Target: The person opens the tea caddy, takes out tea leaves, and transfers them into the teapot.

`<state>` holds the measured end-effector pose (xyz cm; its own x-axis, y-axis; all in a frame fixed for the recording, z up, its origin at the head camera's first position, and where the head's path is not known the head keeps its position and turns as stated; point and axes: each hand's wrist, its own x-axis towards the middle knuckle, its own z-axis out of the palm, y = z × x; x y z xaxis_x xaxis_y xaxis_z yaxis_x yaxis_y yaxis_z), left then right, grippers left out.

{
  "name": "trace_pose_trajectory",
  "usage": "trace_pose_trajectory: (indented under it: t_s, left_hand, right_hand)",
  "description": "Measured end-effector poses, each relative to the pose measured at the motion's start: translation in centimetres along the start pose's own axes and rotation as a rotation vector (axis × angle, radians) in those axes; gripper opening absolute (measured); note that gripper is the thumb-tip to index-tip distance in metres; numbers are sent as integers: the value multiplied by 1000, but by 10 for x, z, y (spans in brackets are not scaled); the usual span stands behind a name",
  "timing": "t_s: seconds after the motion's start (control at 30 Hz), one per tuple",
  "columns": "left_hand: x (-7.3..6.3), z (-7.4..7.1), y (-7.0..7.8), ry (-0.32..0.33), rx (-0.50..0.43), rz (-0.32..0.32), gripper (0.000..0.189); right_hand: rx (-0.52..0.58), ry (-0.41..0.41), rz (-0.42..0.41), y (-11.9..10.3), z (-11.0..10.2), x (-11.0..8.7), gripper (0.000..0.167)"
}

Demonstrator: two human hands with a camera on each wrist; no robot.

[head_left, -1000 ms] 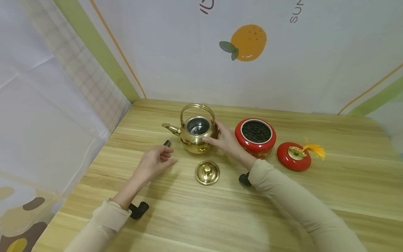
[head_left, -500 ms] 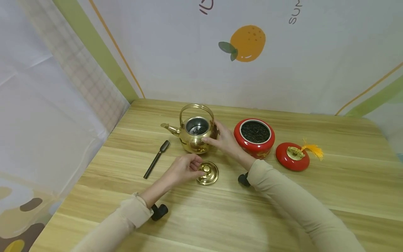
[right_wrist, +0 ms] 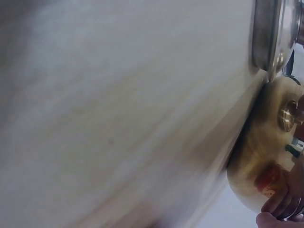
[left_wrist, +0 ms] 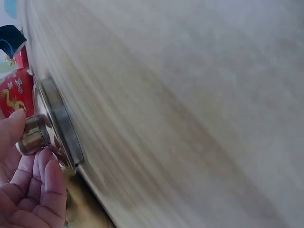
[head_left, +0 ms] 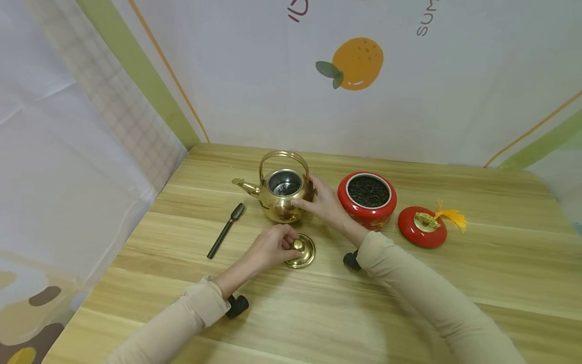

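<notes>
A gold teapot with an arched top handle stands lidless on the table, dark tea leaves at its bottom. My right hand holds the right side of its belly, thumb in front, the other fingers partly hidden behind. In front of the teapot lies its gold lid, flat on the wood. My left hand has thumb and fingers on either side of the lid's knob, pinching it, as the left wrist view shows. In the right wrist view, the teapot's belly appears beside the lid.
Right of the teapot stands a red jar filled with dark tea leaves. Its red lid, with a yellow tassel, lies farther right. A dark tea scoop rests on the table to the left. Behind is a printed cloth wall.
My left hand has moved right, away from the tea scoop, to the teapot lid, and its fingers have closed in on the knob. My right hand stays on the teapot.
</notes>
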<state>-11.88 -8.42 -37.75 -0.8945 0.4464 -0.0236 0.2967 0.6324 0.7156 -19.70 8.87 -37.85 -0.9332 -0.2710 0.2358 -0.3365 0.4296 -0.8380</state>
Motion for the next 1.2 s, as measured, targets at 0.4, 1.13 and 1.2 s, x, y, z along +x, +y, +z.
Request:
trace_pose_trajectory:
  t_s: [0.4,1.13,1.2]
  left_hand:
    - [-11,-21,7,65,-29,-88,22]
    - [21,-69,7,610,-115,34,28]
    - [27,-66,6,639,-133,48,28]
  right_hand:
    - [4,2,-21,1,0,0,71]
    - [20,1,-23,-1,-1,-1,70]
    - [22,-2,-11,-2,-1,-2,71]
